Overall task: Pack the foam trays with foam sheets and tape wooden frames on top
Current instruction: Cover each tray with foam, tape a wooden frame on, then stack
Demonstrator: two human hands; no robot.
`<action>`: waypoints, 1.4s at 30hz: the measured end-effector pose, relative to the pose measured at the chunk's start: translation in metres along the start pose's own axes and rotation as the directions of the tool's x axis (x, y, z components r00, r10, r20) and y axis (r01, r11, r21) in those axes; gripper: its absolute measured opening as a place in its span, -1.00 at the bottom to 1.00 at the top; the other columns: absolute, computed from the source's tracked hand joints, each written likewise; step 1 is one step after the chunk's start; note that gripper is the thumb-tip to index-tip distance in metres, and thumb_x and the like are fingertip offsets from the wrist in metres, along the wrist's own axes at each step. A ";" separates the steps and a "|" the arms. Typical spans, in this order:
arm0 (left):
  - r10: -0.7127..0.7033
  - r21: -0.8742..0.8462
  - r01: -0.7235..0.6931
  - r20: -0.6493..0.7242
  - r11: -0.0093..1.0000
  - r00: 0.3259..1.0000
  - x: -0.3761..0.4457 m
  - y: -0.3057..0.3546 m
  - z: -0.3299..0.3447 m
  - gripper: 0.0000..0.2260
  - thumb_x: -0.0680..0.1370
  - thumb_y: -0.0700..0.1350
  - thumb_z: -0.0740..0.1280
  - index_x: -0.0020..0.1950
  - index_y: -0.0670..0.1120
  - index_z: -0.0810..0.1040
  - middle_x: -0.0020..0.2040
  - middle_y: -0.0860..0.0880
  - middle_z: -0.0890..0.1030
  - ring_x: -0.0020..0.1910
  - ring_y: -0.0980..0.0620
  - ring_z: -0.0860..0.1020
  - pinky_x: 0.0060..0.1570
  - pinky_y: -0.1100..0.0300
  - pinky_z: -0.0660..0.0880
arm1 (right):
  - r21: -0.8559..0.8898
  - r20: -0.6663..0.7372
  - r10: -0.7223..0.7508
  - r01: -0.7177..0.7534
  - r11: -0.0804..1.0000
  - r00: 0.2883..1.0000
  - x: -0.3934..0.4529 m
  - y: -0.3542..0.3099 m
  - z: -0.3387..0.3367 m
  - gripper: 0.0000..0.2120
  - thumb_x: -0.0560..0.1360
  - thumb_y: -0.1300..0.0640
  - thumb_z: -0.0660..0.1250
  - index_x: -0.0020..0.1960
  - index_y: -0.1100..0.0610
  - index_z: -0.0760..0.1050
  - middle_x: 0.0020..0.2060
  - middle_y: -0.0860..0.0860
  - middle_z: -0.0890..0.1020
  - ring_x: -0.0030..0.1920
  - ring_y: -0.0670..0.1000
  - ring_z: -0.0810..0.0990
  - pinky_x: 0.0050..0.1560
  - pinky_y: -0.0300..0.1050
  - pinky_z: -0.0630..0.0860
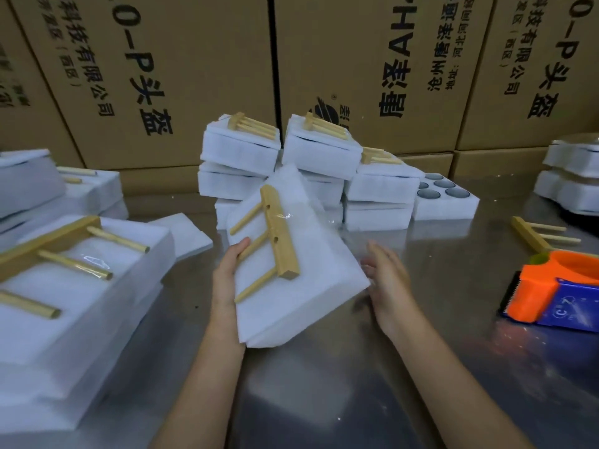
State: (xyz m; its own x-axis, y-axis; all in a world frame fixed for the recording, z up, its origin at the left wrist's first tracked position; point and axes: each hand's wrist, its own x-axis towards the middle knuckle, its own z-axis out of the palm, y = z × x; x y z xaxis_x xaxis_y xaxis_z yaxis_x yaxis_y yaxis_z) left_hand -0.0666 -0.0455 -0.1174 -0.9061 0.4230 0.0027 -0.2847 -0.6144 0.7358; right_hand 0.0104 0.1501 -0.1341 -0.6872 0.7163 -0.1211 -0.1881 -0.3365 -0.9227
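Note:
A white foam tray point(301, 286) is held tilted above the metal table point(340, 384) in the middle of the view. A wooden frame point(278, 234) with three dowels is taped on its top face with clear tape. My left hand point(227, 277) grips the tray's left edge, thumb on a dowel. My right hand point(389, 286) is beside the tray's right corner with straight fingers, and I cannot tell if it touches it. A loose wooden frame point(534, 236) lies at the right.
Finished foam packs point(311, 157) are stacked behind. An uncovered foam tray point(447, 199) showing round dark items sits next to them. More packs point(74, 286) lie at the left, a loose foam sheet point(188, 234) near them. An orange tape dispenser point(557, 293) sits right. Cardboard boxes point(194, 59) wall the back.

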 end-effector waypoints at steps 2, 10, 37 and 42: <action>0.014 -0.050 -0.013 0.022 0.999 1.000 0.006 -0.002 -0.006 -0.80 0.38 -0.02 0.41 -0.14 -0.08 0.76 -0.12 -0.12 0.73 -0.18 -0.11 0.71 -0.29 0.06 0.62 | 0.117 0.068 0.070 -0.078 0.990 0.995 -0.001 -0.005 -0.005 -0.72 0.59 -0.07 0.27 0.17 0.09 0.50 -0.16 0.08 0.53 -0.25 -0.01 0.54 -0.29 -0.14 0.46; -0.001 0.002 0.001 0.091 1.000 0.996 0.013 -0.003 -0.009 -0.79 0.40 -0.03 0.42 -0.06 -0.09 0.76 -0.05 -0.16 0.72 -0.12 -0.16 0.71 -0.24 -0.01 0.62 | -0.242 -0.288 -0.534 0.479 0.844 0.795 -0.019 -0.035 -0.015 -0.90 0.59 -0.02 0.29 -0.03 0.00 0.49 -0.39 -0.07 0.48 -0.45 -0.19 0.43 -0.42 -0.30 0.37; -0.203 0.151 0.183 0.130 0.971 0.970 -0.013 -0.012 0.024 -0.48 0.36 -0.07 0.46 0.29 -0.19 0.56 -0.01 -0.21 0.69 -0.15 -0.18 0.69 -0.21 -0.01 0.63 | -0.022 0.468 0.389 -0.430 0.903 0.793 -0.033 -0.018 -0.016 -0.80 0.39 0.14 0.30 -0.38 0.13 0.59 -0.40 0.04 0.61 -0.38 0.02 0.61 -0.27 -0.18 0.58; -0.199 0.184 0.175 0.118 0.967 0.973 -0.011 -0.009 0.021 -0.42 0.37 -0.07 0.47 0.37 -0.18 0.51 0.10 -0.24 0.66 -0.06 -0.20 0.68 -0.08 -0.05 0.63 | -0.057 0.437 0.379 -0.396 0.917 0.815 -0.029 -0.013 -0.017 -0.65 0.55 0.11 0.27 -0.35 0.13 0.65 -0.32 0.07 0.68 -0.33 0.04 0.67 -0.31 -0.14 0.61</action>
State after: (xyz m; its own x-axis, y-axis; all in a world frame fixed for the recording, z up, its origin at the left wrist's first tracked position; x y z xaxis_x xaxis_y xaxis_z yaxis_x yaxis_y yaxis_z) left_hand -0.0475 -0.0308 -0.1093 -0.7880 0.6123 -0.0635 -0.3762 -0.3974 0.8370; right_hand 0.0447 0.1444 -0.1252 -0.9387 0.1890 -0.2884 0.1393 -0.5573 -0.8186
